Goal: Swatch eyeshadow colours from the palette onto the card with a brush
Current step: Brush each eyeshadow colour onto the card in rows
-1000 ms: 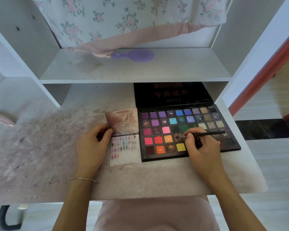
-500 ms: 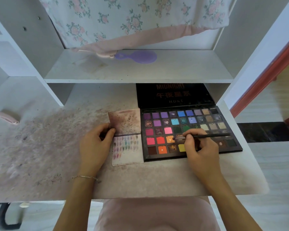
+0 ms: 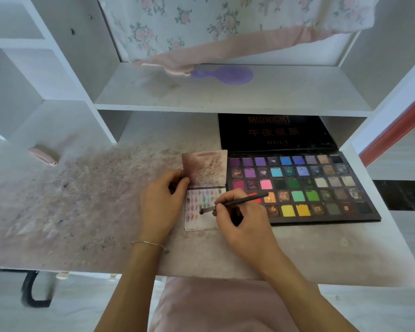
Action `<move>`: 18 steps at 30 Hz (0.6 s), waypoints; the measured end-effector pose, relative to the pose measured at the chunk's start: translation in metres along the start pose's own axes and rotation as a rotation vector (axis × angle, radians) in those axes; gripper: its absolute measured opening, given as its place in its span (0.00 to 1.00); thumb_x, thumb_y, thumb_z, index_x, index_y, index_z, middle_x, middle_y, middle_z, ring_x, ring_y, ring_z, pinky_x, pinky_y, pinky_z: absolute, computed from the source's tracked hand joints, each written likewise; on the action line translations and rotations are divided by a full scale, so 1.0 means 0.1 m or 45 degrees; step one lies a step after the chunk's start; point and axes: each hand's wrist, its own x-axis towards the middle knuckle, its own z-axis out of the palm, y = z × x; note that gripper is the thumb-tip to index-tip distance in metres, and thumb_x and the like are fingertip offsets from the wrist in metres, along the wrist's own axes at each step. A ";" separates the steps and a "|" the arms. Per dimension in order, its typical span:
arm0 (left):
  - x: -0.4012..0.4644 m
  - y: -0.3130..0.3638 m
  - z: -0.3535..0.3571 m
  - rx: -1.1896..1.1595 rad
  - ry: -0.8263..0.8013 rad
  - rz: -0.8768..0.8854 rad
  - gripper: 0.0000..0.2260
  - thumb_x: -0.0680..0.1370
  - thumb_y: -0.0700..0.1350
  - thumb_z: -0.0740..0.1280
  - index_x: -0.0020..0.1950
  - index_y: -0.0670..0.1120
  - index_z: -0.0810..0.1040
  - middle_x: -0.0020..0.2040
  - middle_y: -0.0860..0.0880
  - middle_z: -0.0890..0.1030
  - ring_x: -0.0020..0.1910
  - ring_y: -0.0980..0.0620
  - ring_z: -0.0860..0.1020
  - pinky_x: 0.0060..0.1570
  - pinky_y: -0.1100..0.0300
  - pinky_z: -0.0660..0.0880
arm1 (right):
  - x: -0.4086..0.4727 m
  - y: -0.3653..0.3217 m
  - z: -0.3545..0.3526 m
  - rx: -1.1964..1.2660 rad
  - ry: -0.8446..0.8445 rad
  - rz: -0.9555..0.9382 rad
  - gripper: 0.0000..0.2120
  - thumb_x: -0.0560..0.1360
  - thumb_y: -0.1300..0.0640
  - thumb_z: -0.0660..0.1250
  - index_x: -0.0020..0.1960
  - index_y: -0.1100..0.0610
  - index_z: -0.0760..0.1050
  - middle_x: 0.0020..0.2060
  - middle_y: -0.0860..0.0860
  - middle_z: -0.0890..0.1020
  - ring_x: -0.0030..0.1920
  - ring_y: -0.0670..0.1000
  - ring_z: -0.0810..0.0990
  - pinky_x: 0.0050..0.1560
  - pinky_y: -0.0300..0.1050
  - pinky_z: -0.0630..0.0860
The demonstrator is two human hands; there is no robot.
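Note:
An open black eyeshadow palette [image 3: 326, 188] with many coloured pans lies on the desk, its lid propped up behind. To its left lies a folded card [image 3: 203, 224] whose lower half carries rows of small colour swatches. My right hand [image 3: 242, 219] pinches a thin dark brush [image 3: 240, 202], and the brush tip rests on the card's lower half among the swatches. At the card's left edge, near the fold, my left hand [image 3: 162, 202] holds the card with thumb and fingers.
The desk [image 3: 321, 255] is dusted with pink and dark powder, mostly on the left. A shelf above holds a purple hairbrush [image 3: 225, 75] and floral cloth [image 3: 225, 27]. A small pink object [image 3: 43, 155] lies far left. White shelf dividers stand at left and right.
My right hand carried the brush left, from a pan in the palette's lower rows onto the card. My left hand kept its hold on the card.

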 end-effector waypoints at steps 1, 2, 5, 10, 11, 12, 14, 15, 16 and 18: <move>0.00 0.00 0.00 -0.004 -0.003 0.002 0.08 0.75 0.43 0.66 0.53 0.46 0.80 0.43 0.56 0.79 0.40 0.57 0.76 0.42 0.65 0.71 | 0.00 0.00 0.00 -0.010 -0.006 0.009 0.13 0.73 0.59 0.64 0.40 0.41 0.67 0.37 0.50 0.80 0.41 0.50 0.78 0.42 0.51 0.77; 0.00 -0.01 0.00 -0.009 -0.004 0.004 0.08 0.75 0.43 0.66 0.53 0.47 0.80 0.43 0.56 0.79 0.40 0.58 0.76 0.42 0.65 0.71 | -0.01 0.00 0.00 -0.020 -0.010 0.017 0.13 0.73 0.59 0.64 0.40 0.41 0.67 0.37 0.50 0.80 0.41 0.51 0.78 0.43 0.52 0.77; 0.00 -0.01 0.00 -0.011 -0.003 0.013 0.08 0.75 0.43 0.65 0.53 0.46 0.80 0.43 0.56 0.79 0.40 0.60 0.75 0.41 0.69 0.70 | 0.00 0.01 0.01 -0.048 -0.022 0.034 0.11 0.74 0.59 0.64 0.40 0.43 0.68 0.37 0.49 0.79 0.41 0.51 0.78 0.43 0.53 0.76; 0.00 -0.01 0.00 -0.012 -0.015 0.006 0.09 0.76 0.44 0.65 0.54 0.46 0.80 0.45 0.54 0.81 0.43 0.55 0.78 0.45 0.59 0.74 | 0.00 0.02 0.02 -0.088 -0.057 0.031 0.08 0.73 0.59 0.65 0.41 0.46 0.69 0.37 0.48 0.79 0.43 0.51 0.78 0.44 0.54 0.75; 0.00 -0.01 0.00 -0.015 -0.014 0.007 0.09 0.76 0.44 0.65 0.54 0.46 0.80 0.45 0.53 0.81 0.43 0.55 0.78 0.46 0.59 0.74 | 0.00 0.02 0.02 -0.090 -0.065 0.041 0.08 0.73 0.59 0.65 0.41 0.47 0.70 0.37 0.48 0.79 0.42 0.50 0.77 0.44 0.54 0.75; 0.00 -0.01 0.00 -0.014 -0.013 0.008 0.09 0.76 0.44 0.65 0.54 0.46 0.80 0.44 0.54 0.80 0.43 0.55 0.77 0.45 0.59 0.74 | 0.00 0.03 0.02 -0.089 -0.074 0.052 0.07 0.73 0.59 0.65 0.41 0.47 0.70 0.36 0.47 0.79 0.42 0.50 0.77 0.44 0.54 0.75; 0.00 0.00 0.01 -0.010 -0.007 0.005 0.09 0.76 0.44 0.65 0.54 0.46 0.80 0.44 0.55 0.79 0.42 0.56 0.77 0.45 0.60 0.73 | 0.01 0.03 0.01 -0.090 -0.086 0.063 0.08 0.73 0.59 0.64 0.41 0.46 0.70 0.36 0.45 0.78 0.42 0.50 0.76 0.44 0.54 0.75; 0.00 0.00 0.01 -0.011 -0.004 0.001 0.09 0.76 0.43 0.65 0.54 0.46 0.80 0.44 0.55 0.79 0.42 0.56 0.77 0.45 0.61 0.73 | 0.01 0.03 0.01 -0.088 -0.089 0.063 0.08 0.73 0.59 0.64 0.41 0.46 0.70 0.36 0.44 0.78 0.41 0.50 0.76 0.44 0.53 0.75; 0.00 0.00 0.01 -0.014 -0.001 -0.004 0.09 0.76 0.43 0.65 0.54 0.46 0.80 0.44 0.55 0.79 0.42 0.56 0.77 0.45 0.61 0.73 | 0.01 0.03 0.01 -0.086 -0.092 0.063 0.09 0.73 0.59 0.64 0.41 0.46 0.69 0.36 0.44 0.77 0.41 0.50 0.76 0.44 0.53 0.75; 0.00 -0.01 0.01 -0.016 -0.002 -0.009 0.09 0.75 0.43 0.65 0.54 0.46 0.80 0.44 0.54 0.80 0.42 0.55 0.77 0.45 0.60 0.73 | 0.01 0.02 0.01 -0.090 -0.096 0.067 0.09 0.73 0.59 0.64 0.41 0.45 0.69 0.35 0.43 0.77 0.41 0.50 0.76 0.44 0.53 0.75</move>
